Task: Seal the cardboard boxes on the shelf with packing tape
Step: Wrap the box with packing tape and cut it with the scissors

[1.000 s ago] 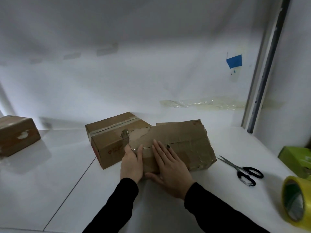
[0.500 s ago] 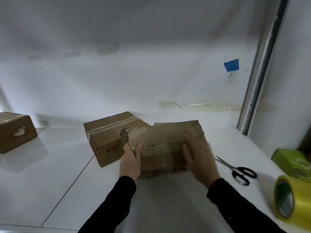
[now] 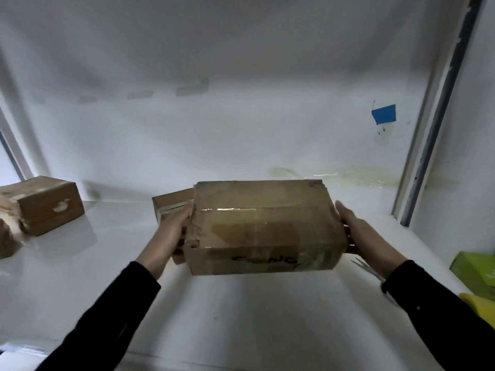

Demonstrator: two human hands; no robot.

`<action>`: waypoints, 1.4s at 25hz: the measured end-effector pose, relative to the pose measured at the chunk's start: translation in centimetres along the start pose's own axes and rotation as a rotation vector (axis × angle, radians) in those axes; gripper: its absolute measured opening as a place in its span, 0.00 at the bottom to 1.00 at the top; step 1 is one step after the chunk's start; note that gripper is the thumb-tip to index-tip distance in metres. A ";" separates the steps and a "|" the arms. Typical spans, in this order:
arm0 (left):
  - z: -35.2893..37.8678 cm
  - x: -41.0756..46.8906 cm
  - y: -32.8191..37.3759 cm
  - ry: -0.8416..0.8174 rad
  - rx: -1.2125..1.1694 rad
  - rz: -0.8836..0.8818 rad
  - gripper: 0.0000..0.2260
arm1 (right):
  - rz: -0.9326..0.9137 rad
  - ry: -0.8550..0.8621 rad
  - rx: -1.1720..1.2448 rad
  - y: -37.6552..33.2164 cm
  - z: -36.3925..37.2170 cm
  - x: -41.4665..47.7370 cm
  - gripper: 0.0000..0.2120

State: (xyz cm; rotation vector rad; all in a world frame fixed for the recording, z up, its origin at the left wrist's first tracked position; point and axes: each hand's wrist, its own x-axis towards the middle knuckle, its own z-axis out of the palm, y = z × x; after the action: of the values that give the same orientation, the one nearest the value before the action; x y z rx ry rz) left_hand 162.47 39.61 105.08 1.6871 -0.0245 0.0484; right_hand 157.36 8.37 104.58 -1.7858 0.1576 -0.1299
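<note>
You're at a white shelf [image 3: 241,317] with a plain white back wall [image 3: 241,129], a patch of blue tape [image 3: 383,114] stuck on it and a metal upright [image 3: 434,129] down the right side. The cardboard box [image 3: 262,228] is up off the surface with its shadow under it, squeezed between your left hand [image 3: 171,234] and right hand [image 3: 361,236]. Each palm is flat on one end. Your right fingers [image 3: 341,210] are straight and held together along the side; the left ones lie against the box too, tips partly hidden. A second box [image 3: 171,202] sits just behind it, a third box [image 3: 51,204] is far left, and the yellow tape roll [image 3: 482,309] and green box [image 3: 476,271] are at the right edge.
</note>
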 end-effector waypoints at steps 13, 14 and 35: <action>-9.1 -2.1 6.7 0.003 0.108 -0.023 0.24 | -0.137 -0.147 0.023 -8.9 2.4 0.4 0.26; -9.3 -2.2 6.6 0.018 0.101 -0.027 0.24 | -0.135 -0.156 0.024 -8.8 2.6 0.5 0.26; -28.2 10.4 8.1 0.289 0.062 -0.098 0.22 | -0.213 -0.355 0.026 -16.5 25.5 14.5 0.31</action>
State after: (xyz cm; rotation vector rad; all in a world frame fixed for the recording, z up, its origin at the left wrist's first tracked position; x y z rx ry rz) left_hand 172.03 66.84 116.86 1.7265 0.2793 0.2207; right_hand 176.70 33.81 115.14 -1.7671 -0.2878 0.0346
